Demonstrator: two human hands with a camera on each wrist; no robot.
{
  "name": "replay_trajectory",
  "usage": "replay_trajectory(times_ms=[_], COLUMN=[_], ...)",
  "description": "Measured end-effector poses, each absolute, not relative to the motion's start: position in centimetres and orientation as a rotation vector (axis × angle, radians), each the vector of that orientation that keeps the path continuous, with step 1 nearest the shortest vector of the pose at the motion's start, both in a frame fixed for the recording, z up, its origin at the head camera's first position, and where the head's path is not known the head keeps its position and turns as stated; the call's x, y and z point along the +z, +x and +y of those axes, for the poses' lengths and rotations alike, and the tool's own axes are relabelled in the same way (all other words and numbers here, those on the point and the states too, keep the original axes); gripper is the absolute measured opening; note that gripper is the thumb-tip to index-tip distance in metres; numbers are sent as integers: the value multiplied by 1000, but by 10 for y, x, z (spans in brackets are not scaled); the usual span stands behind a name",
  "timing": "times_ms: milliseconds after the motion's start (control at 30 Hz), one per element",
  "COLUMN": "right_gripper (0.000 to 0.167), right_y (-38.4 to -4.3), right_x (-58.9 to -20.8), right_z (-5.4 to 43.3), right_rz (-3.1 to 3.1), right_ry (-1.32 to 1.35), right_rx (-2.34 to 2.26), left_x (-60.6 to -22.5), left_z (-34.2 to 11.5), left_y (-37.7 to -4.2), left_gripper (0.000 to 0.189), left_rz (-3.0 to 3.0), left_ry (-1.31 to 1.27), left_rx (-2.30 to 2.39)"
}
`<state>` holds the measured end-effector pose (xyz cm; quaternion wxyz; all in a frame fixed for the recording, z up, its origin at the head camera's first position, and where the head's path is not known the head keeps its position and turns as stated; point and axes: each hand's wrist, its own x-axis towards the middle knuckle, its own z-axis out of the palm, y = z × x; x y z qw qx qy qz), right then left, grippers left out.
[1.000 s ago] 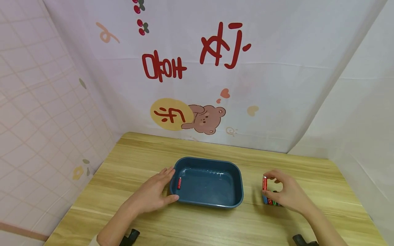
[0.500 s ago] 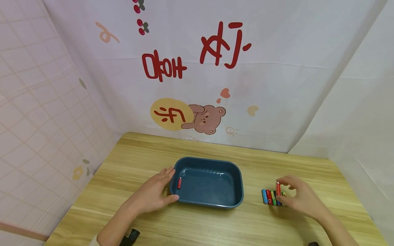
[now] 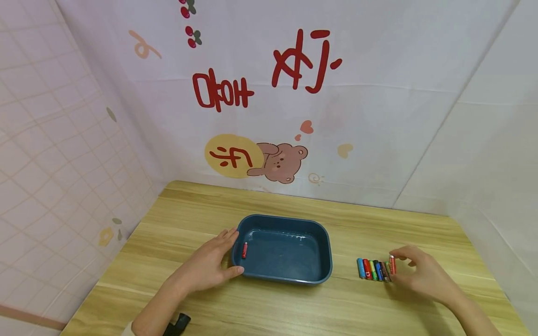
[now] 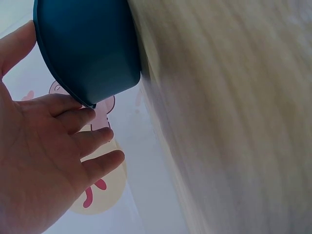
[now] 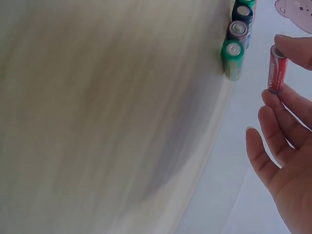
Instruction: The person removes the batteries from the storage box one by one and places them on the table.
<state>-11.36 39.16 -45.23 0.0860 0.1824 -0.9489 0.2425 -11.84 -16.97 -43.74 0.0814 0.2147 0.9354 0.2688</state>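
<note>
My left hand rests at the left end of a dark blue tray, thumb and fingertips touching its rim. In the left wrist view those fingers are spread and fairly straight against the tray's outer wall. A red battery lies inside the tray near its left wall. At the right, my right hand pinches another red battery end to end between thumb and fingers. It holds this battery upright above the right end of a row of batteries, close to a green one.
Wood-grain table surrounds the tray and the row. A patterned white cloth hangs behind the table's back edge. A black object shows beside the left forearm at the bottom.
The right hand has carried its red battery rightward, from above the row's left end to its right end, uncovering the row. The left hand and tray have stayed still.
</note>
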Motion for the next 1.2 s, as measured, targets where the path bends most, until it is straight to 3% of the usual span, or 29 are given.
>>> replay_trajectory(times_ms=[1200], right_gripper=[53], right_y=[-117], right_x=[-463], right_z=[409], right_rz=[-3092], right_ry=[523], right_rx=[744], left_x=[-439], left_z=[-171], left_y=[-119], left_gripper=[94], left_rz=[2791], left_ry=[647], left_rx=[792])
